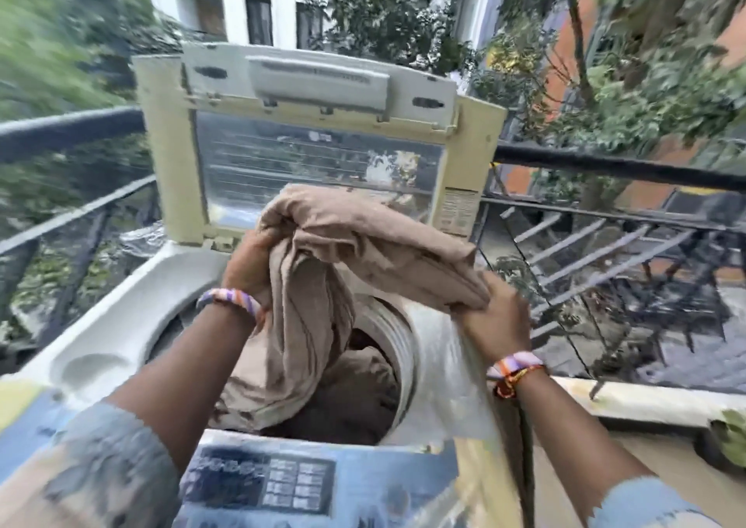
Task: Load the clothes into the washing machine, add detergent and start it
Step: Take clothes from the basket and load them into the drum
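Both hands, left (247, 265) and right (495, 317), clamp fingers on the tan cloth (323, 269) above the washer's open drum rim (397, 325).

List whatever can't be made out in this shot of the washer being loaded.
- Drum contents, head view: mostly hidden by the tan cloth that the left hand and right hand grip.
- Control panel labels: blurred, unreadable.
- Sticker on the raised lid: text too small.
- Detergent: none visible in frame.
- Machine's front: cut off by the bottom edge.
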`<state>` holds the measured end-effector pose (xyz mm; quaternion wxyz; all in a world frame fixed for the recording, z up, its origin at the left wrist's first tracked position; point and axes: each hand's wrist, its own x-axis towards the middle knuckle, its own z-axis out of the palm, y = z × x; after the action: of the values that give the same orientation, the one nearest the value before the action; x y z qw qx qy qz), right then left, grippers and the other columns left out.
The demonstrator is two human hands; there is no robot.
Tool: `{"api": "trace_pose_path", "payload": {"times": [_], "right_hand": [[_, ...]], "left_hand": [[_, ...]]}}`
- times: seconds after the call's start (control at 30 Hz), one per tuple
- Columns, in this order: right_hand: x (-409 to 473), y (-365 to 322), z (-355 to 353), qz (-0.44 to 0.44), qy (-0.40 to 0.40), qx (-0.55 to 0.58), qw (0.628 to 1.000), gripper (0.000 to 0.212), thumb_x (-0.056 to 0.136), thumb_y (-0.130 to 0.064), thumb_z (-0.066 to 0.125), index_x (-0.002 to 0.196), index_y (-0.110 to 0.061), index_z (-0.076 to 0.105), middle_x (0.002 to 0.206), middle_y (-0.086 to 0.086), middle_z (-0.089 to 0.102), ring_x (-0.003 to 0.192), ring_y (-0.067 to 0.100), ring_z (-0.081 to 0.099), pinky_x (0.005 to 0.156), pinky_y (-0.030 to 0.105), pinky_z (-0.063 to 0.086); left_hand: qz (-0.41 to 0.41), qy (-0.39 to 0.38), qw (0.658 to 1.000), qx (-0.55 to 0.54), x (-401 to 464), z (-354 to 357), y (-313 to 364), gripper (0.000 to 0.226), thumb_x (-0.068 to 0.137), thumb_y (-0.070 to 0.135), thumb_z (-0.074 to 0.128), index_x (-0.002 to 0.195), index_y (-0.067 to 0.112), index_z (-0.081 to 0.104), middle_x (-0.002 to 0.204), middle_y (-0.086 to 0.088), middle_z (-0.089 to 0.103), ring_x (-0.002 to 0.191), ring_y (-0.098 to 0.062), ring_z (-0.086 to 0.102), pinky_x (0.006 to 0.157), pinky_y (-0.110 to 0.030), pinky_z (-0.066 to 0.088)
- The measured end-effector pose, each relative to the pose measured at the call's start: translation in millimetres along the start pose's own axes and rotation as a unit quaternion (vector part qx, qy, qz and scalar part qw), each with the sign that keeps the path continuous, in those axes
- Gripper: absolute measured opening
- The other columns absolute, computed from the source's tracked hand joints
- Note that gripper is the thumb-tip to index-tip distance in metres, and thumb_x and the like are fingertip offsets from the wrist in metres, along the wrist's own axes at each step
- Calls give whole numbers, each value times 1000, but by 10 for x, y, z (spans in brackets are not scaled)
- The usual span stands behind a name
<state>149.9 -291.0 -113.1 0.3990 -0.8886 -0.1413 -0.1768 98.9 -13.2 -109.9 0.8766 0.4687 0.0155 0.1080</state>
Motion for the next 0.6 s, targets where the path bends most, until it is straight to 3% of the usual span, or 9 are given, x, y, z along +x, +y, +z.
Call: {"api": "trace_pose_path", "payload": {"times": [0.1, 0.2, 0.23, 0.27, 0.33, 0.43, 0.47, 0.53, 0.6], "right_hand": [[227, -440, 79, -50, 36, 21, 998, 20, 69, -4, 57, 85, -12, 65, 77, 16, 68, 75, 36, 61, 55, 25, 31], [311, -762, 308, -114, -7, 19, 993, 44, 67, 6, 54, 104, -17, 62, 94, 16, 68, 87, 34, 62, 67, 29, 45], [293, -802, 435, -133, -47, -7, 990, 54, 66, 6, 54, 112, -20, 58, 100, 15, 67, 91, 34, 62, 71, 32, 49], [254, -802, 572, -148, -102, -46, 983, 62, 66, 3, 53, 122, -25, 52, 108, 13, 66, 97, 34, 61, 76, 35, 51], [91, -713, 870, -175, -250, -154, 940, 71, 71, -6, 53, 135, -32, 39, 127, 9, 57, 110, 33, 57, 88, 39, 50], [-281, -482, 1226, -251, -443, -323, 798, 52, 84, -19, 56, 133, -21, 40, 130, 11, 52, 117, 32, 54, 93, 42, 47], [-394, -438, 1269, -267, -485, -356, 753, 48, 85, -22, 58, 130, -15, 45, 129, 13, 54, 118, 32, 54, 93, 42, 46], [-489, -394, 1278, -263, -532, -379, 710, 53, 80, -29, 67, 127, -10, 50, 127, 16, 55, 118, 32, 55, 93, 39, 46], [-422, -379, 1195, -232, -565, -332, 719, 62, 73, -34, 74, 126, -11, 51, 125, 15, 58, 114, 29, 57, 91, 32, 46]], "left_hand": [[42, 173, 975, 136, 47, -585, -104, 41, 74, 17, 69, 110, 3, 58, 98, -16, 68, 89, -24, 67, 78, -35, 57], [-20, 245, 857, 453, 77, -1114, -304, 86, 64, 39, 70, 127, -12, 41, 119, -30, 58, 112, -44, 58, 93, -51, 50], [-77, 229, 811, 533, 7, -1134, -317, 80, 70, 38, 66, 128, -12, 42, 122, -30, 56, 116, -44, 55, 97, -49, 46], [-134, 220, 734, 629, -96, -1124, -310, 63, 80, 28, 61, 128, -10, 46, 124, -27, 56, 118, -39, 54, 99, -42, 43], [-252, 117, 610, 742, -342, -1037, -322, 35, 90, 12, 52, 121, -3, 58, 122, -20, 62, 115, -27, 59, 94, -30, 45], [-481, -39, 460, 745, -510, -989, -351, 24, 76, 15, 53, 68, 1, 70, 67, -8, 74, 66, -8, 71, 68, -22, 51], [-513, -69, 411, 751, -533, -940, -332, 27, 78, 13, 51, 60, 0, 68, 70, -11, 75, 68, -9, 72, 72, -24, 52], [-488, -61, 368, 789, -527, -799, -299, 26, 89, 7, 46, 96, -3, 70, 118, -17, 66, 110, -20, 63, 96, -29, 47], [-418, -49, 320, 849, -454, -647, -279, 35, 91, 12, 50, 124, 5, 58, 130, -10, 59, 121, -24, 56, 102, -33, 45]]}}
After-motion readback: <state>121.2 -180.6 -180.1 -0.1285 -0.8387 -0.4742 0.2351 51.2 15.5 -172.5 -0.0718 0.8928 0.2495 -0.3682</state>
